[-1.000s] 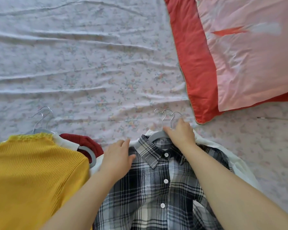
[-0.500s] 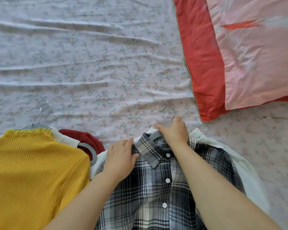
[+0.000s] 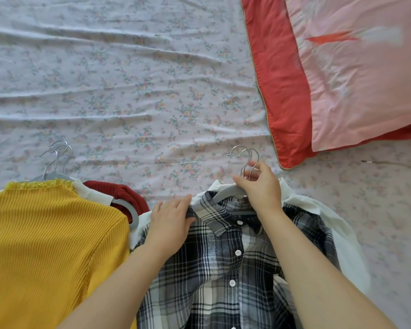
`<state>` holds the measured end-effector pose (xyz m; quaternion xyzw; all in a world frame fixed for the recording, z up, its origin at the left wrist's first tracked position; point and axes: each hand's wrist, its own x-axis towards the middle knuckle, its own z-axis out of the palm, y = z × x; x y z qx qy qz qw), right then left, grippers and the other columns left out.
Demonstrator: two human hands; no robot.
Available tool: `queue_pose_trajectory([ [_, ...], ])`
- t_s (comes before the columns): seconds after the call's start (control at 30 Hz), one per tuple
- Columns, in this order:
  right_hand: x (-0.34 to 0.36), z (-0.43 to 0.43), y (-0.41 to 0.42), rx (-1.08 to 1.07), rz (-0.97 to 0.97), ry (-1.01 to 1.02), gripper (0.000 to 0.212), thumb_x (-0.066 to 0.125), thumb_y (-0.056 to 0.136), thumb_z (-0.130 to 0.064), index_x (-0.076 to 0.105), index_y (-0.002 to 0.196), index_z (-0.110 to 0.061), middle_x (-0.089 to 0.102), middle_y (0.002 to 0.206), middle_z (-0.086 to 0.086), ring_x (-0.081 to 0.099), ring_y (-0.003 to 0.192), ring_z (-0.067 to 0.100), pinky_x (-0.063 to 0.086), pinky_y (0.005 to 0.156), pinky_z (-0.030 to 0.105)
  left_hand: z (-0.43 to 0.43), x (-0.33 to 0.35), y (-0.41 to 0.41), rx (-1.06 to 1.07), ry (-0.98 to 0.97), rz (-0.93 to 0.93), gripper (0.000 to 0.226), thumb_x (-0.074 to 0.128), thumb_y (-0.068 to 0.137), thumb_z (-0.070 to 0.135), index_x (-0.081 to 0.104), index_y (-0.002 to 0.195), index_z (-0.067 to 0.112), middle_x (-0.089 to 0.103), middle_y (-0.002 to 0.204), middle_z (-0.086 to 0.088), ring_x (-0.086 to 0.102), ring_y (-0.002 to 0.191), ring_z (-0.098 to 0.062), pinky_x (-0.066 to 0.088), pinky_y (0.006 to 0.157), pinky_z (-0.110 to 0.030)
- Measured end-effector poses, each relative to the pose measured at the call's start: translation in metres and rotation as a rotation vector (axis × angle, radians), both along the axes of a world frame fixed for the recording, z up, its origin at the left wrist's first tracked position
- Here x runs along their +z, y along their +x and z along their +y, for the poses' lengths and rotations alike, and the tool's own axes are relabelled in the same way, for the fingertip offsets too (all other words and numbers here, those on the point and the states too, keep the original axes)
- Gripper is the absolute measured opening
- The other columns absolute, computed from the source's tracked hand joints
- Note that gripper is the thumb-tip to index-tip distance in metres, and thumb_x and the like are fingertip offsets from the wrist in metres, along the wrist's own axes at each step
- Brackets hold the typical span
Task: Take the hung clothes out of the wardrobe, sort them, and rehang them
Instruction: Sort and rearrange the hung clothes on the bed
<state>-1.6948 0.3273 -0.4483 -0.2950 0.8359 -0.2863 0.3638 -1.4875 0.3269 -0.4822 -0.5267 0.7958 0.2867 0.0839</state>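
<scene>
Open sheet (image 3: pixel 119 110) ahead; pillow (image 3: pixel 356 74) blocks right

Both arms are bare as far up as can be seen: the left forearm (image 3: pixel 119 281) and the right forearm (image 3: pixel 318 281) are full, smooth and rounded, narrowing a little toward the wrists. The left grip (image 3: pixel 169 222) and the right grip (image 3: pixel 262 188) are bare hands, soft-looking, with short, plump fingers (image 3: pixel 183 202).

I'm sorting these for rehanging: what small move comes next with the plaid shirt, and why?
Probably lift the plaid shirt by its hanger hooks: the right hand grips them, the left hand lies flat on its shoulder, and a white garment lies underneath.
</scene>
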Motion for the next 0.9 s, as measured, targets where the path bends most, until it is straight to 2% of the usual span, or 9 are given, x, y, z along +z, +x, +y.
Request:
queue_pose_trajectory([
  [0.13,0.016,0.018,0.004,0.001,-0.023,-0.056,0.027,0.072,0.077,-0.027,0.057,0.095,-0.015,0.060,0.084,-0.006,0.058,0.082,0.015,0.046,0.075,0.031,0.001,0.010,0.002,-0.019,-0.040,0.055,0.043,0.042,0.096,0.031,0.033,0.138,0.028,0.059,0.119,0.006,0.049,0.113,-0.016,0.022,0.105,-0.033],
  [0.27,0.031,0.031,0.009,-0.010,-0.060,-0.102,0.024,0.068,0.081,-0.020,0.054,0.098,-0.013,0.064,0.095,-0.001,0.060,0.092,0.016,0.049,0.085,0.037,0.008,0.023,0.006,0.005,-0.104,0.177,0.041,0.051,0.092,0.027,0.045,0.133,0.025,0.065,0.106,0.003,0.055,0.099,-0.021,0.032,0.078,-0.030],
  [0.43,0.065,0.054,0.016,-0.040,-0.057,-0.238,0.026,0.064,0.085,-0.015,0.049,0.105,-0.024,0.066,0.091,0.006,0.061,0.087,0.019,0.049,0.086,0.044,0.016,0.059,0.007,-0.020,-0.181,0.274,0.039,0.064,0.084,0.018,0.057,0.122,0.018,0.069,0.091,-0.004,0.061,0.083,-0.030,0.040,0.068,-0.036],
  [0.53,0.096,0.066,0.023,-0.077,-0.043,-0.308,0.035,0.064,0.085,-0.016,0.051,0.115,-0.027,0.065,0.089,0.005,0.060,0.085,0.015,0.049,0.084,0.036,0.022,0.090,0.011,-0.045,-0.221,0.326,0.040,0.071,0.078,0.011,0.063,0.117,0.012,0.071,0.087,-0.008,0.065,0.076,-0.031,0.047,0.062,-0.040],
  [0.67,0.147,0.083,0.039,-0.081,0.040,-0.386,0.041,0.065,0.084,-0.016,0.052,0.120,-0.030,0.062,0.079,-0.002,0.054,0.070,-0.003,0.041,0.069,0.007,0.035,0.138,0.022,-0.036,-0.231,0.381,0.038,0.070,0.078,0.009,0.064,0.115,0.013,0.070,0.088,-0.008,0.064,0.076,-0.032,0.048,0.062,-0.042],
  [0.83,0.220,0.114,0.054,-0.117,0.146,-0.420,0.037,0.065,0.083,-0.014,0.054,0.115,-0.029,0.060,0.074,-0.007,0.054,0.066,-0.006,0.039,0.062,0.004,0.055,0.202,0.034,-0.117,-0.273,0.458,0.038,0.073,0.074,0.008,0.066,0.111,0.014,0.071,0.085,-0.007,0.065,0.073,-0.030,0.052,0.061,-0.040],
  [0.9,0.244,0.125,0.060,-0.149,0.190,-0.437,0.036,0.066,0.083,-0.015,0.055,0.115,-0.026,0.059,0.073,-0.008,0.053,0.066,-0.008,0.038,0.060,0.002,0.063,0.223,0.036,-0.126,-0.269,0.471,0.037,0.068,0.080,0.013,0.063,0.116,0.017,0.071,0.095,-0.005,0.065,0.083,-0.029,0.052,0.069,-0.038],
])
